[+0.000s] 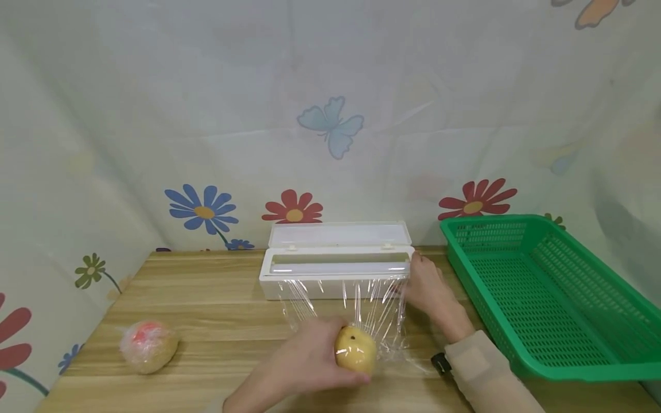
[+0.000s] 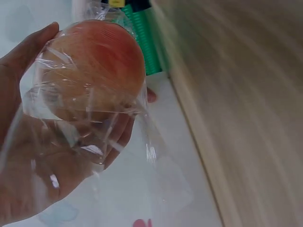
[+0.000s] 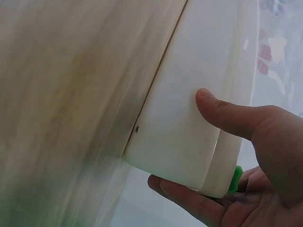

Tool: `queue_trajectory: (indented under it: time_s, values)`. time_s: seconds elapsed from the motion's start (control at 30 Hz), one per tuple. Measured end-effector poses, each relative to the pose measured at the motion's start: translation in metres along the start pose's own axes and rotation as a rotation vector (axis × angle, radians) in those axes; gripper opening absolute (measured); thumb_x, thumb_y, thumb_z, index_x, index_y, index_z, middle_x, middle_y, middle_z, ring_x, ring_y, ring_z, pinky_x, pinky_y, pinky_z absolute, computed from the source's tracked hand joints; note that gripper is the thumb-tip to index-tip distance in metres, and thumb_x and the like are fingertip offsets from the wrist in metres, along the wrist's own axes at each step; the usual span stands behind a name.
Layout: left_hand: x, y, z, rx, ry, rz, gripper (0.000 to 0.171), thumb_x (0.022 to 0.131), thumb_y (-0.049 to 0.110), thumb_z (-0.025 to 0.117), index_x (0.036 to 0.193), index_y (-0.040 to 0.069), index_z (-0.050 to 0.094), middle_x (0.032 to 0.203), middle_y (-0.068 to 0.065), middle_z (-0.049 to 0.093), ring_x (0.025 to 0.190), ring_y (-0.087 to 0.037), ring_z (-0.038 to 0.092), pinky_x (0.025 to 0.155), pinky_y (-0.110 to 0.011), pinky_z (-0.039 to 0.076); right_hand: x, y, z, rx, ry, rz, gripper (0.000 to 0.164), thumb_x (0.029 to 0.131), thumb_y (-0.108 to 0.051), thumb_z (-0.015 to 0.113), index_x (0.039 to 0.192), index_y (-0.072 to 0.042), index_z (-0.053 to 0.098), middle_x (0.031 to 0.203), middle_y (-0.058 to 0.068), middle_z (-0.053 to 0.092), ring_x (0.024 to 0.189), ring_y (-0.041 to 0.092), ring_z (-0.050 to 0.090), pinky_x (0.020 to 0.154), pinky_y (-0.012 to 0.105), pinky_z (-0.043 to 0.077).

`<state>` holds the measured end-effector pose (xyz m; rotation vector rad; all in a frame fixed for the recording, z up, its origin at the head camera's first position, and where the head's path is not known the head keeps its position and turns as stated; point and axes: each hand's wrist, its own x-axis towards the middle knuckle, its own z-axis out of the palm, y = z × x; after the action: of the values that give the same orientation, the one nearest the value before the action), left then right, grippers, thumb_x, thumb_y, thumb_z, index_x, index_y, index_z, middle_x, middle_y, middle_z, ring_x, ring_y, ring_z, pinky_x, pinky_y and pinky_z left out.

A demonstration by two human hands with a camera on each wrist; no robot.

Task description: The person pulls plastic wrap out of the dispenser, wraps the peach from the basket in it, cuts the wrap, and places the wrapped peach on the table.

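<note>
A round yellow fruit with a red blush (image 2: 94,66) sits in my left hand (image 1: 310,355), the thumb on one side and the fingers on the other. Clear cling film (image 1: 361,301) covers it and stretches back to a white cling film dispenser (image 1: 310,288), whose lid (image 1: 341,234) stands raised. My right hand (image 1: 431,289) grips the dispenser's right end. In the right wrist view the thumb (image 3: 220,111) presses on a long face of the dispenser, and the fingers (image 3: 187,196) bend around its end. Part of the left fingers hides behind the fruit.
Another fruit wrapped in film (image 1: 148,347) lies on the left of the wooden table (image 1: 206,304). To the right stands a green plastic basket (image 1: 547,370) with slotted walls. A flower-printed sheet (image 1: 232,143) hangs behind the table.
</note>
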<state>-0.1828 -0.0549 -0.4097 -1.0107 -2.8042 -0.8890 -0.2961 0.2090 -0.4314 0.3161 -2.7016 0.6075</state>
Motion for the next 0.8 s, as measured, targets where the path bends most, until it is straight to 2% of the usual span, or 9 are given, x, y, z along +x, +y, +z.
queue_trajectory:
  time_s: [0.2, 0.47, 0.6, 0.7, 0.8]
  values:
    - [0.001, -0.007, 0.008, 0.033, -0.025, -0.094, 0.074, 0.060, 0.066, 0.079, 0.106, 0.010, 0.062, 0.101, 0.003, 0.046, 0.080, -0.008, 0.050, 0.068, -0.024, 0.048, -0.001, 0.000, 0.000, 0.025, -0.014, -0.013, 0.077, 0.070, -0.029, 0.086, 0.122, 0.011, 0.045, 0.099, 0.027, 0.059, 0.091, 0.045, 0.060, 0.075, 0.057, 0.050]
    - [0.006, -0.017, 0.009, 0.070, -0.066, -0.092, 0.071, 0.060, 0.062, 0.081, 0.104, 0.009, 0.064, 0.091, 0.005, 0.048, 0.075, -0.008, 0.049, 0.066, -0.023, 0.046, -0.001, 0.000, 0.000, 0.012, 0.008, -0.025, 0.073, 0.069, -0.029, 0.087, 0.115, 0.012, 0.047, 0.094, 0.025, 0.059, 0.086, 0.043, 0.062, 0.071, 0.055, 0.051]
    - [0.010, -0.019, 0.009, 0.086, -0.053, -0.101, 0.079, 0.061, 0.062, 0.081, 0.117, 0.011, 0.059, 0.098, 0.004, 0.058, 0.089, -0.014, 0.054, 0.074, -0.030, 0.048, 0.000, -0.001, -0.001, 0.002, 0.003, -0.021, 0.067, 0.072, -0.026, 0.084, 0.113, 0.013, 0.047, 0.094, 0.026, 0.059, 0.086, 0.045, 0.061, 0.071, 0.056, 0.051]
    - [0.012, -0.021, 0.006, 0.082, -0.046, -0.101, 0.071, 0.063, 0.062, 0.079, 0.115, 0.019, 0.056, 0.093, 0.009, 0.061, 0.092, -0.016, 0.054, 0.072, -0.032, 0.047, 0.000, -0.001, -0.002, -0.009, 0.002, -0.014, 0.066, 0.073, -0.024, 0.083, 0.113, 0.014, 0.047, 0.094, 0.028, 0.058, 0.086, 0.046, 0.061, 0.071, 0.057, 0.050]
    - [0.014, -0.022, 0.004, 0.079, -0.053, -0.090, 0.054, 0.067, 0.061, 0.077, 0.101, 0.025, 0.056, 0.081, 0.015, 0.056, 0.083, -0.012, 0.050, 0.066, -0.028, 0.042, 0.000, -0.001, -0.002, -0.008, 0.001, -0.012, 0.067, 0.073, -0.025, 0.083, 0.113, 0.014, 0.047, 0.094, 0.028, 0.059, 0.086, 0.046, 0.061, 0.071, 0.056, 0.050]
